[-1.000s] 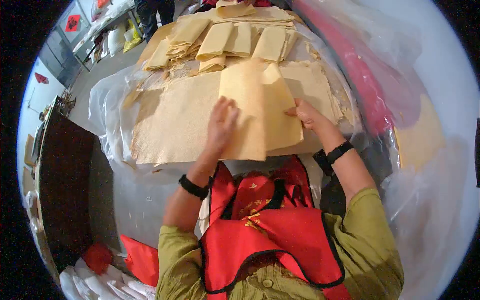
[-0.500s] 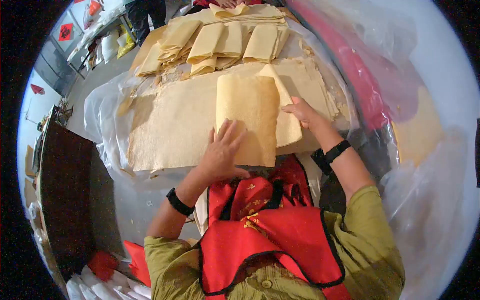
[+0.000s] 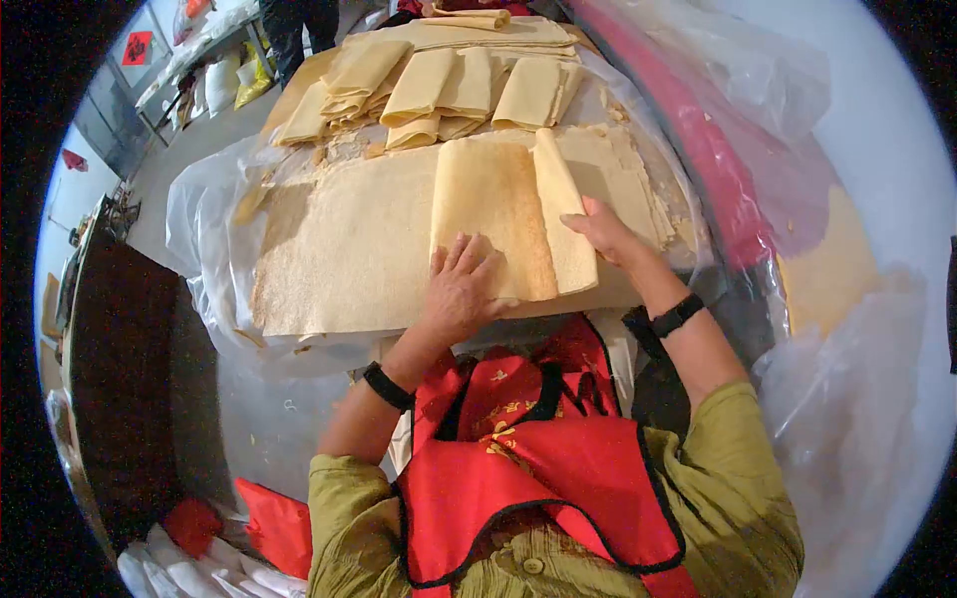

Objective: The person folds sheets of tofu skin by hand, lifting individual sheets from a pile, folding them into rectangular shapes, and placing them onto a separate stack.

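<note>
Left grip [image 3: 461, 289] lies flat, open, on folded sheet [image 3: 493, 199]; right grip [image 3: 603, 231] touches its flap, hold unclear.

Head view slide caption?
Left hand and right hand rest on a folded tan sheet atop the sheet stack; folded bundles behind.

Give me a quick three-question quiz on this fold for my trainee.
1. True or false: the left hand lies flat on the folded sheet.
2. The right hand touches: A the sheet's right flap; B the apron; C the plastic.
3. Fill in: the folded pieces lie at the ___ end of the stack.
Key: 1 true; 2 A; 3 far.
</note>
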Available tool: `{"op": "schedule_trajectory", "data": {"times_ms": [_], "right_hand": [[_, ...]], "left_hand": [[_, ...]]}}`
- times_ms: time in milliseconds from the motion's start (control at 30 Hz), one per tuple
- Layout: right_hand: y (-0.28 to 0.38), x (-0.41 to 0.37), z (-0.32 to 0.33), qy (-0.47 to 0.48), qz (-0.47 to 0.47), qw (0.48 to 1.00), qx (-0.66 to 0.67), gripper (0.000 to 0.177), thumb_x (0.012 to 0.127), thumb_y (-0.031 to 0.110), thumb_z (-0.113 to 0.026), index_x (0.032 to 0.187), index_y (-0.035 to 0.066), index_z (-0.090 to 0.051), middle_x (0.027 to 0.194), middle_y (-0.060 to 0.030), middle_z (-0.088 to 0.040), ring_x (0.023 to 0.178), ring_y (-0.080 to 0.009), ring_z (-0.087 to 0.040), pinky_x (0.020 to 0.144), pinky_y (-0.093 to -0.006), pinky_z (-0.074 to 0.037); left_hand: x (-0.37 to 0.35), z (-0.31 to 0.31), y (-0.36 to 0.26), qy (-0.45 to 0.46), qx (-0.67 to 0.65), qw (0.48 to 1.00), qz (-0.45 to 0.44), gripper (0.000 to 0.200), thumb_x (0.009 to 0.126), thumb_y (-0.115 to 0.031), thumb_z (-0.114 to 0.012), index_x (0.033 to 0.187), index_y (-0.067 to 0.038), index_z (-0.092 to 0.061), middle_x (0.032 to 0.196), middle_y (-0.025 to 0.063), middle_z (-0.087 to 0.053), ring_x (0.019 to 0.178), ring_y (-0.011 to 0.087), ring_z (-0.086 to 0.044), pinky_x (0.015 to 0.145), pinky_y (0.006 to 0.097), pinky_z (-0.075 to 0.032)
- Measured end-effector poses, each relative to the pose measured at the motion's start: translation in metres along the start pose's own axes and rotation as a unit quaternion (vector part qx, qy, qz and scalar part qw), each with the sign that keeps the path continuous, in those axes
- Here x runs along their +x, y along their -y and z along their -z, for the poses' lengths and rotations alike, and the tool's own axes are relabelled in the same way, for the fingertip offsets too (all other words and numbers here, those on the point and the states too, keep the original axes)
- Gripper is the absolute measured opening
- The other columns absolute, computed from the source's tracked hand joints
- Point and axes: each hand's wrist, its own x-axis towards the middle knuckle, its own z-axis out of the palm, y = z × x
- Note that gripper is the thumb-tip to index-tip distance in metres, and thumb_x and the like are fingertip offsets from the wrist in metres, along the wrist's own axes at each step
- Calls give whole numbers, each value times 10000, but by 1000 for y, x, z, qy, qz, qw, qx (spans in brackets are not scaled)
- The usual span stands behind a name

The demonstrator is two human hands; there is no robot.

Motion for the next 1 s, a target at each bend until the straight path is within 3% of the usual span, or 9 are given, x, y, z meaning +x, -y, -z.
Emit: {"op": "schedule_trajectory", "data": {"times_ms": [100, 200, 267, 333, 367, 567, 633, 867, 1000], "right_hand": [[58, -39, -24, 5, 23, 995, -92, 384, 825, 208, -540, 1139, 3, -454, 941, -76, -584, 758, -155, -592, 620, -297, -497], [51, -31, -53, -30, 158, 958, -237, 461, 784, 338, -573, 1071, -16, -504, 867, -178, -618, 760, -310, -616, 696, -385, -486], [61, -33, -75, -43, 206, 905, -370, 432, 770, 318, -580, 1063, 7, -519, 907, -184, -585, 786, -319, -591, 698, -379, -473], [61, -32, -93, -72, 307, 832, -457, 382, 769, 276, -584, 1053, 24, -538, 925, -155, -568, 726, -261, -597, 647, -340, -469], [64, -37, -97, -44, 263, 864, -427, 335, 762, 259, -585, 1034, 65, -555, 968, -131, -565, 786, -290, -582, 702, -362, -466], [40, -27, -99, -22, 253, 861, -441, 416, 746, 301, -595, 1070, 49, -526, 1092, -154, -518, 965, -334, -525, 827, -402, -435], [37, -15, -95, -129, 294, 853, -412, 524, 738, 338, -602, 1142, 33, -467, 1173, -191, -454, 1039, -353, -478, 872, -403, -406], [27, 10, -109, -119, 353, 814, -446, 799, 727, 508, -577, 1306, 39, -288, 1351, -250, -192, 1229, -388, -254, 998, -424, -256], [19, 13, -113, -102, 387, 792, -461, 800, 729, 582, -517, 1302, 62, -314, 1351, -246, -200, 1236, -392, -236, 1009, -440, -227]], "left_hand": [[0, -3, 12, -41, -52, 998, -22, 556, 753, -515, -530, 1122, -99, -512, 1224, 160, -420, 1184, 345, -338, 956, 490, -255], [10, -11, 36, -22, -249, 968, 34, 569, 778, -541, -500, 1062, -50, -547, 1058, 151, -524, 1038, 290, -473, 875, 411, -354], [18, 18, 36, 78, -491, 848, 183, 558, 799, -524, -493, 1029, -22, -572, 934, 139, -579, 916, 233, -539, 808, 339, -405], [25, 22, 40, 46, -611, 756, 228, 531, 813, -494, -491, 990, -2, -586, 836, 109, -591, 821, 193, -544, 747, 299, -420], [29, 24, 43, 31, -666, 703, 247, 520, 820, -479, -490, 971, 7, -592, 788, 94, -597, 774, 173, -547, 717, 278, -428], [38, 17, 55, -40, -593, 739, 318, 289, 744, -264, -621, 796, 21, -632, 674, 54, -588, 577, 123, -529, 545, 248, -432], [33, 19, 44, -67, -553, 755, 346, 196, 712, -160, -606, 761, 28, -629, 617, 37, -575, 544, 91, -510, 513, 230, -419], [-4, -16, 41, -226, -585, 748, 218, 70, 712, -45, -573, 698, 15, -539, 965, 102, -588, 706, 78, -513, 587, 218, -420], [-11, -10, 38, -225, -496, 814, 201, 64, 696, -17, -562, 722, -3, -504, 1064, 128, -529, 819, 117, -516, 682, 236, -423]]}}
